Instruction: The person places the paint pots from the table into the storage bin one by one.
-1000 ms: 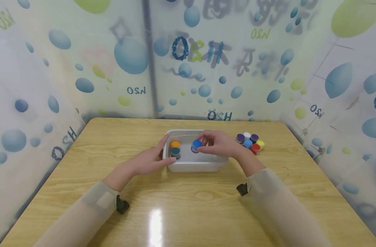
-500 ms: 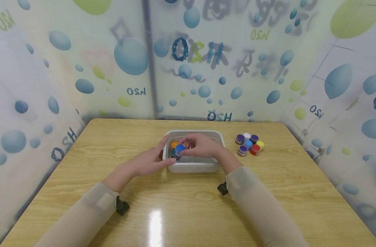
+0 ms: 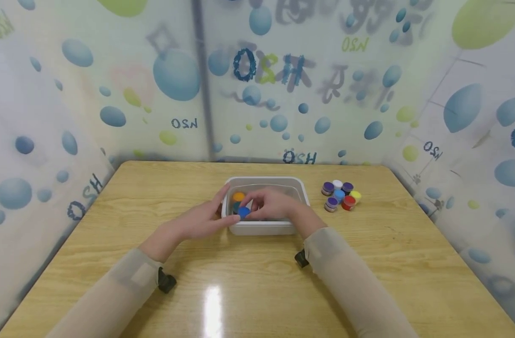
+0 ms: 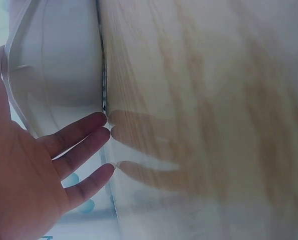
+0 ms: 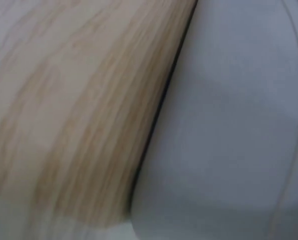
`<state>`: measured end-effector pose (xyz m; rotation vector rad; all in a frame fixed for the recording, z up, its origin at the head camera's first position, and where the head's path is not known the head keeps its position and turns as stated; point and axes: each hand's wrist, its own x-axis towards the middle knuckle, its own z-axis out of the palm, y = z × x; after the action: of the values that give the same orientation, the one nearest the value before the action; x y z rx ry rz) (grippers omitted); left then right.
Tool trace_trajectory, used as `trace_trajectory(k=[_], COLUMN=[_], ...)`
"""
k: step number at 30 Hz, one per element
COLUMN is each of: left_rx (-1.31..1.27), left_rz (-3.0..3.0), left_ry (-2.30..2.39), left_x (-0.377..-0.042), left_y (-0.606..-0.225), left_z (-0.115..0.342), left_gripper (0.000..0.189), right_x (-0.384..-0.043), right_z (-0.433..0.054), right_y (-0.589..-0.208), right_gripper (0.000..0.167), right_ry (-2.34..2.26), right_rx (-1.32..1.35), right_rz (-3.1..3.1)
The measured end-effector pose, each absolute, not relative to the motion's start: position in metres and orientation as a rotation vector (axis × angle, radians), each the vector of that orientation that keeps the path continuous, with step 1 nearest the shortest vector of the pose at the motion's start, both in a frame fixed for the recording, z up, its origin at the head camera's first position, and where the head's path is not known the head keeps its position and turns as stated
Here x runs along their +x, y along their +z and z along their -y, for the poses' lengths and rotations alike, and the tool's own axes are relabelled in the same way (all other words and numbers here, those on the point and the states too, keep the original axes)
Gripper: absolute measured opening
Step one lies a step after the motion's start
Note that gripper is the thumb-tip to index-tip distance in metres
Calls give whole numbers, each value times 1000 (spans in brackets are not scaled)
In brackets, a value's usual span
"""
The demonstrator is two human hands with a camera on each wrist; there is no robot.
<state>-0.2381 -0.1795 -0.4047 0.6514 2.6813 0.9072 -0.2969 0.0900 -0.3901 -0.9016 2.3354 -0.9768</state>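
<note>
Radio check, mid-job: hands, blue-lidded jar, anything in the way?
Left hand at left end of white tub. Right hand pinching blue-lidded jar inside. Teal-lidded jar, orange-lidded jar just behind; no obstruction visible.

booth walled by bubble-printed curtains

Smooth plastic tub, glossy grained-wood tabletop and matt cloth sleeves.

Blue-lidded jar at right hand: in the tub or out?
In: the head view shows the blue-lidded jar inside the white tub, behind its front rim, held by the right hand. Bottom contact is hidden.
</note>
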Motion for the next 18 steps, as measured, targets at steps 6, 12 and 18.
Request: trace_trajectory(k=[6,12,18], left_rx=[651,642,655], left_rz=[-2674,-2666,-2658], left_ry=[913,911,916], left_x=[-237,-236,-237], left_y=[-403,-401,-402], left_z=[181,180,179], left_gripper=[106,107,107], right_x=[-299,-298,-300], right_z=[-87,-88,-88], right_y=[-392,-391,-394], right_gripper=[29,26,25], right_ry=[-925,-900,-890], right_rx=[-976,-962,-957], right_rz=[-2302,-2316,-2316])
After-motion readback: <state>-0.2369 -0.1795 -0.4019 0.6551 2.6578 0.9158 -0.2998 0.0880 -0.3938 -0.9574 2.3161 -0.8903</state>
